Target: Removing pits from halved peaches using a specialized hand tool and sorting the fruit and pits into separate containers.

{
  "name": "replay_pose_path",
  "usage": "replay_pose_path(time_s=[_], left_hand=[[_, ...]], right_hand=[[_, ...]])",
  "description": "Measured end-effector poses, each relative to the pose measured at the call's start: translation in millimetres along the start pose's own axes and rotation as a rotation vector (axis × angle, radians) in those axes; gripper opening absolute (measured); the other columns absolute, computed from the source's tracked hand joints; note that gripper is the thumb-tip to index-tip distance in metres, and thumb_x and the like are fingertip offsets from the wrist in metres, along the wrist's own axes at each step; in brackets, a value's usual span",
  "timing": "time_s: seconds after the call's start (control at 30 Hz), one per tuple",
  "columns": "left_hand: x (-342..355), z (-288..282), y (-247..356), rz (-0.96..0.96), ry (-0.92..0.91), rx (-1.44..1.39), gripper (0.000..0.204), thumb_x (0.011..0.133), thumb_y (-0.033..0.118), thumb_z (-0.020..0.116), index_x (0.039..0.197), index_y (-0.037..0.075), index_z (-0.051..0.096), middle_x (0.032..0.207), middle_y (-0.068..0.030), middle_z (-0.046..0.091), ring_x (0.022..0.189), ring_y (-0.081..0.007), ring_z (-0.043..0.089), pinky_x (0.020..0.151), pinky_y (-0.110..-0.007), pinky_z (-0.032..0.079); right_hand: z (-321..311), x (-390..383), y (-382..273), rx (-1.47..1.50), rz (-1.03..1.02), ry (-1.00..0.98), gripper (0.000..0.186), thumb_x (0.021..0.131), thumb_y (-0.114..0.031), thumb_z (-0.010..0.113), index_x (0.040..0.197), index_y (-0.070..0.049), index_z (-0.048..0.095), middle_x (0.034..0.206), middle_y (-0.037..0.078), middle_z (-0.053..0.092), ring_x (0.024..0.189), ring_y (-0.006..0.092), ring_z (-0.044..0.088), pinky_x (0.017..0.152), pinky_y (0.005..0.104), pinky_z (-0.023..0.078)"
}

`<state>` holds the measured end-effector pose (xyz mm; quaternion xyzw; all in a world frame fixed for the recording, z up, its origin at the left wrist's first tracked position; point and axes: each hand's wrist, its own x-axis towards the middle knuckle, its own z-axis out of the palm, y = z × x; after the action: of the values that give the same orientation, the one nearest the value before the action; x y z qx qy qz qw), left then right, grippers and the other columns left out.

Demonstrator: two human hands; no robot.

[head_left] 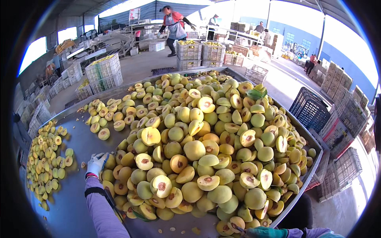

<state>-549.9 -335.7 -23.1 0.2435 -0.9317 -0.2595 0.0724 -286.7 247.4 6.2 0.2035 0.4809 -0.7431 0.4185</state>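
Observation:
Halved and whole yellow-green fruit [194,150] lie heaped on a metal sorting table [79,131], with a smaller spread of halves [51,162] at its left. My left hand [96,164], in a white glove, rests at the left edge of the big heap, fingers curled beside the fruit; what they may grip is hidden. Low at the right, my right hand [258,232], in a green glove, is closed on a thin dark tool [239,228] against cut fruit at the table's near edge, partly cut off by the picture.
Crates of fruit [188,53] stand beyond the table and at the back left [103,71]. A dark crate [307,109] and stacked crates [339,174] line the right side. A worker in a red top and apron [174,29] walks behind; others stand farther back [212,25].

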Motion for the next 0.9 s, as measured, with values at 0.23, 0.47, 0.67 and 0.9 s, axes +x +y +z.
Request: replay_pose_path(time_s=[0.23,0.47,0.67,0.9], left_hand=[[-68.5,41.6,-16.9,0.264,0.091,0.266,0.031,0.088,0.029,0.053,0.116,0.017,0.057,0.121,-0.0084,0.054,0.114,-0.0287,0.046,0.091,-0.042,0.041],[-193.0,33.9,6.4,0.243,-0.016,0.068,0.057,0.068,0.026,0.072,0.116,0.000,0.056,0.108,-0.0270,0.059,0.098,-0.0417,0.055,0.086,-0.044,0.044],[-250.5,-3.8,-2.9,0.242,-0.021,-0.458,0.041,0.076,0.029,0.066,0.106,0.003,0.057,0.099,-0.0134,0.059,0.083,-0.0259,0.057,0.071,-0.035,0.050],[-406.5,-4.8,201.1,0.131,-0.069,-1.196,0.032,0.077,0.002,0.064,0.108,-0.001,0.061,0.099,-0.0074,0.063,0.088,-0.0148,0.059,0.081,-0.027,0.047]], right_hand=[[2.1,-0.7,-32.9,0.232,0.140,-0.357,0.036,0.095,-0.041,0.045,0.081,-0.009,0.053,0.055,-0.003,0.046,0.043,0.0076,0.043,0.039,0.0204,0.036],[-18.0,31.3,2.1,-0.082,-0.345,-0.470,0.042,0.095,-0.046,0.042,0.078,-0.010,0.054,0.054,-0.003,0.046,0.038,0.0056,0.041,0.033,0.0206,0.034],[-9.2,39.5,38.3,-0.784,-0.812,-0.131,0.048,0.093,-0.047,0.041,0.088,-0.001,0.054,0.069,0.013,0.059,0.062,0.0307,0.058,0.058,0.0418,0.046],[52.5,-62.8,11.4,-0.874,-1.108,-0.039,0.031,0.092,-0.035,0.050,0.092,-0.004,0.051,0.065,0.020,0.056,0.062,0.0379,0.059,0.051,0.0450,0.043]])
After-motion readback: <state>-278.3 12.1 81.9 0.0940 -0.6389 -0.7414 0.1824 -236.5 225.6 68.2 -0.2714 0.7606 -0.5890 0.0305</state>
